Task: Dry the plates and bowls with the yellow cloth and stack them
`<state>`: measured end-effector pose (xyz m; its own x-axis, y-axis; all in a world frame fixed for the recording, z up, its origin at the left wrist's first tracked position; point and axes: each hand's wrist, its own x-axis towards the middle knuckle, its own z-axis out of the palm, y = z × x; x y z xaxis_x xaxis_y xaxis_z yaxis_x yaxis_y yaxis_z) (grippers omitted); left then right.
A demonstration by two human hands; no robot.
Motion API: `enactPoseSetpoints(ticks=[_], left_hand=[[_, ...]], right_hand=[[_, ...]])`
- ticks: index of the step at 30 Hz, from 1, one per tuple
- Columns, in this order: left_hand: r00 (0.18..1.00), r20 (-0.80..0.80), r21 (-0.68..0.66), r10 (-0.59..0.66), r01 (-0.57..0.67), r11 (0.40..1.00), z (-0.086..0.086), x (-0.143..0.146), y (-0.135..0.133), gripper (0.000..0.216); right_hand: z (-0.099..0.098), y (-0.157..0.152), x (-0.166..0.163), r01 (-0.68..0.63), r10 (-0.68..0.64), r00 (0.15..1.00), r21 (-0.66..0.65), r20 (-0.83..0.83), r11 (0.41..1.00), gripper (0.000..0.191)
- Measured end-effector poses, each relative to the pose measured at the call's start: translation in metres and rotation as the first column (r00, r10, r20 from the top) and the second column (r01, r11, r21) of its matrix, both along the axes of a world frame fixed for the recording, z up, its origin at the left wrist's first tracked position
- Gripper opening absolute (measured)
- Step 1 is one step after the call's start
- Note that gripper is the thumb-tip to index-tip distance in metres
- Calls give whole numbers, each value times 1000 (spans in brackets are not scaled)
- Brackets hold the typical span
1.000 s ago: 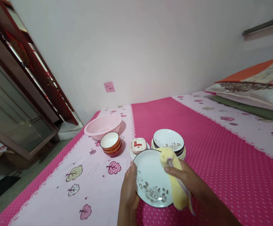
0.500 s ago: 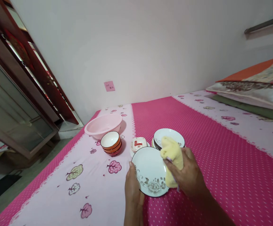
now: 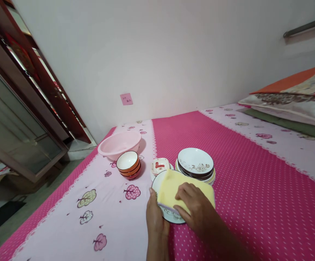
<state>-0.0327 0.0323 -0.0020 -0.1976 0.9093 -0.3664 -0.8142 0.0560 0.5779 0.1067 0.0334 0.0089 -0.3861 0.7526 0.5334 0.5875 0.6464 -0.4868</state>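
Note:
My left hand (image 3: 155, 214) grips the left edge of a white plate (image 3: 170, 216) with a dark rim and a floral pattern, thumb on top. A yellow cloth (image 3: 170, 188) lies spread over most of that plate and past its right edge. On the cloth, my right hand (image 3: 193, 206) presses down with bent fingers. Just behind is a stack of similar plates (image 3: 195, 160), and to its left a small white dish with a red mark (image 3: 160, 165) sits on other white ware, partly hidden by the held plate.
Several stacked orange bowls (image 3: 128, 163) with white insides stand to the left. Behind them is a pink basin (image 3: 119, 143). Everything rests on a pink patterned bedspread (image 3: 119, 224). Pillows (image 3: 295, 103) are piled at the right, and a wall (image 3: 173, 54) rises behind.
The cloth, bunched in my right hand at the plate's right side before, is now spread flat over the plate. My right hand has shifted left onto it; my left hand keeps its hold.

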Motion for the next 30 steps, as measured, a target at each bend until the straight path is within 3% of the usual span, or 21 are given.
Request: enactPoseSetpoints(ticks=[4, 6, 9, 12, 15, 20, 24, 30], left_hand=[[999, -10, 27, 39, -39, 999, -1, 1, -1, 51], [999, -25, 53, 39, -38, 998, -2, 3, -1, 51], [999, -27, 69, 35, -34, 997, -2, 8, 0, 49], [999, -5, 45, 31, -31, 998, -1, 13, 1, 48], [999, -9, 12, 44, -43, 999, -1, 15, 1, 47], [997, -68, 75, 48, -43, 996, -1, 13, -1, 49], [995, -71, 40, 71, -68, 997, 2, 13, -2, 47], [984, -93, 37, 149, -146, 989, 0, 17, -1, 39]], right_hand=[[-26, -2, -7, -23, 9, 996, 165, 89, 986, 53], [-40, 3, -6, -1, -13, 997, 185, 76, 983, 63], [-41, 12, 0, 51, -58, 997, 131, 50, 990, 58], [-20, 18, 10, 95, -96, 995, 84, 8, 992, 41], [-4, 18, 19, 50, -52, 994, -28, -92, 998, 31], [-18, 12, 19, -40, 29, 994, -110, -102, 993, 38], [-31, 0, 5, 58, -55, 997, 69, -51, 996, 43], [-54, -9, -13, 157, -186, 979, 278, 81, 948, 54]])
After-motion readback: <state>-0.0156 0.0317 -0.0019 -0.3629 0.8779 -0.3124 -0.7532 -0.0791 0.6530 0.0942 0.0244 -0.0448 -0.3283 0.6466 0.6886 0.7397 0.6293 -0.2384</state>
